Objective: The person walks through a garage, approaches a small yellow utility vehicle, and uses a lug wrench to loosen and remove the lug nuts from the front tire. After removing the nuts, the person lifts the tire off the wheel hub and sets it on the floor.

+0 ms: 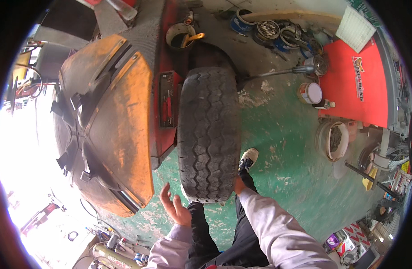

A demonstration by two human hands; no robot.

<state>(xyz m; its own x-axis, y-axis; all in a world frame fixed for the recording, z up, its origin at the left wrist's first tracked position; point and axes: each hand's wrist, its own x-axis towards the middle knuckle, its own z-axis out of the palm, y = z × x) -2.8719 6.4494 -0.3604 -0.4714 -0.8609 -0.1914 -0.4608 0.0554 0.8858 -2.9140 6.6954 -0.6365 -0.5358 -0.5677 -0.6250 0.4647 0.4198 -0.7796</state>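
Note:
A worn black tire stands upright in front of my legs, its zigzag tread facing up toward me. My left hand is raised just left of the tire's near end, fingers spread, apart from the rubber and holding nothing. At the tire's near right side, my right hand rests against the sidewall; its fingers are hidden behind the tire. Left of the tire is a tire-changing machine with a round turntable of worn orange and dark metal, bearing black clamp jaws.
A bucket with a yellow-handled brush sits beyond the tire, near a black-handled lever. At the right stand a red cabinet, a paint can and a white bucket. Hoses and a green cylinder lie lower left.

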